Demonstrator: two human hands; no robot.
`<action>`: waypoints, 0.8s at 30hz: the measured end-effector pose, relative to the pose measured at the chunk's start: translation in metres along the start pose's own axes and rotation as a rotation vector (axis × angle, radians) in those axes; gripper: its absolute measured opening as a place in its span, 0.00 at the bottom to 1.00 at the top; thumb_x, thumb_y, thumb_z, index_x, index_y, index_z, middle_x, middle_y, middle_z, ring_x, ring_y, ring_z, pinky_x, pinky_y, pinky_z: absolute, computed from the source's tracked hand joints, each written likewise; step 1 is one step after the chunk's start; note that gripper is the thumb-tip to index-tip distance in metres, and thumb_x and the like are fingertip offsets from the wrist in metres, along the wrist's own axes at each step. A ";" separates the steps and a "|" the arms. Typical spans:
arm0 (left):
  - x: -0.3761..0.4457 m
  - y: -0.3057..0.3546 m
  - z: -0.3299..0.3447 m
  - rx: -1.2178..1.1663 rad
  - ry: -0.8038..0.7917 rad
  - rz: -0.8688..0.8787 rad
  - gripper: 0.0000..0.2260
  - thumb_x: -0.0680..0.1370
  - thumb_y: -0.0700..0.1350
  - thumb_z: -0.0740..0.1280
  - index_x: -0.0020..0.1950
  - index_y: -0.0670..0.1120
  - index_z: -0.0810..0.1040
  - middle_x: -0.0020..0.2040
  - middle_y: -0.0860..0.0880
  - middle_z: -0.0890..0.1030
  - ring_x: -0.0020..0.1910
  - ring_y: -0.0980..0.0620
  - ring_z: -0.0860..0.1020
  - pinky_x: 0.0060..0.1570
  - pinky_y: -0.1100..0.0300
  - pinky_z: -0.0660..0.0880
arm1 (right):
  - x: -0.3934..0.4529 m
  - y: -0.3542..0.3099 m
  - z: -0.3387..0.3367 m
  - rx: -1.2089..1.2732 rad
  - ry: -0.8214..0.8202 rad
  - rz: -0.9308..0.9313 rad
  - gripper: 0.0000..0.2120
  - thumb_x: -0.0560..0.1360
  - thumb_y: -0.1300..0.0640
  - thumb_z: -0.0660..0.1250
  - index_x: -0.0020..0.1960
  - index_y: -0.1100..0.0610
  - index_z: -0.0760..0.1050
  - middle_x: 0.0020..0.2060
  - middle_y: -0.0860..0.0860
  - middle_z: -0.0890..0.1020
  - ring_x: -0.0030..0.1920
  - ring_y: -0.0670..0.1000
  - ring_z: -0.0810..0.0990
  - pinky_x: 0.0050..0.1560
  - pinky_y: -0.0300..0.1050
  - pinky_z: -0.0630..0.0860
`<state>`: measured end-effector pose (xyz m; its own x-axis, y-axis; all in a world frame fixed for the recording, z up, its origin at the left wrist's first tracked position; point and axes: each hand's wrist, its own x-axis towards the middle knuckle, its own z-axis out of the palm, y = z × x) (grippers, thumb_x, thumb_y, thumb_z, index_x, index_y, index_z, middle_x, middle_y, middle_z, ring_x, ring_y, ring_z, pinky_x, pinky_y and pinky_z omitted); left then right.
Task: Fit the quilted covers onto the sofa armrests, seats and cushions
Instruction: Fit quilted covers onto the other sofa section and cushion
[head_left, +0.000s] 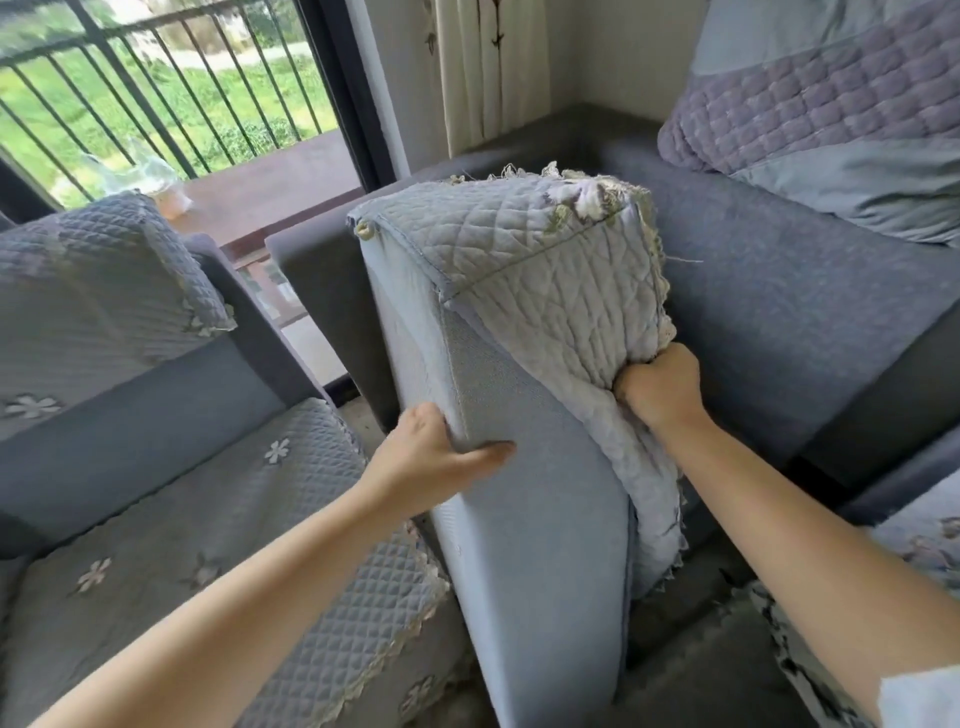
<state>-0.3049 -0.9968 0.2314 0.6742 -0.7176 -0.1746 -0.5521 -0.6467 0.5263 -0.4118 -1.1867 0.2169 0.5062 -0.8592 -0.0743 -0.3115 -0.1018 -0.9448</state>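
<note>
The quilted cover (540, 270) caps the top end of the upright seat cushion (530, 519), which stands between the two sofas. My right hand (657, 387) is fisted tight on the cover's bunched lace edge at the cushion's right side. My left hand (431, 457) clamps the cushion's left edge, thumb on its face.

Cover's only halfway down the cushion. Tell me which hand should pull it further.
Right. The right hand already grips the quilted cover's bunched edge; the left hand steadies the seat cushion.
</note>
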 end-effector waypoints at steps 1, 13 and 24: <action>-0.002 -0.004 -0.005 0.107 -0.102 -0.036 0.31 0.67 0.69 0.62 0.53 0.44 0.78 0.50 0.46 0.81 0.49 0.49 0.78 0.48 0.57 0.75 | -0.004 -0.001 0.004 0.003 -0.006 -0.016 0.20 0.64 0.76 0.59 0.24 0.55 0.59 0.25 0.51 0.66 0.28 0.50 0.65 0.30 0.40 0.59; -0.018 -0.041 -0.017 -0.295 -0.056 0.131 0.26 0.75 0.53 0.66 0.30 0.29 0.72 0.28 0.42 0.70 0.29 0.50 0.68 0.29 0.58 0.63 | -0.031 -0.039 0.015 -0.100 -0.173 -0.046 0.31 0.63 0.82 0.54 0.12 0.54 0.55 0.09 0.44 0.61 0.13 0.41 0.62 0.16 0.30 0.53; 0.029 -0.001 -0.096 -0.842 0.069 0.084 0.23 0.78 0.42 0.62 0.23 0.45 0.61 0.14 0.53 0.62 0.13 0.58 0.60 0.19 0.67 0.60 | 0.021 -0.152 0.026 -0.378 -0.056 -0.132 0.15 0.70 0.75 0.57 0.27 0.64 0.61 0.25 0.55 0.63 0.24 0.50 0.67 0.25 0.34 0.63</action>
<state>-0.2377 -0.9925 0.3059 0.6906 -0.7198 -0.0705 -0.0709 -0.1644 0.9838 -0.3331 -1.1760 0.3510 0.6015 -0.7988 0.0128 -0.5096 -0.3960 -0.7639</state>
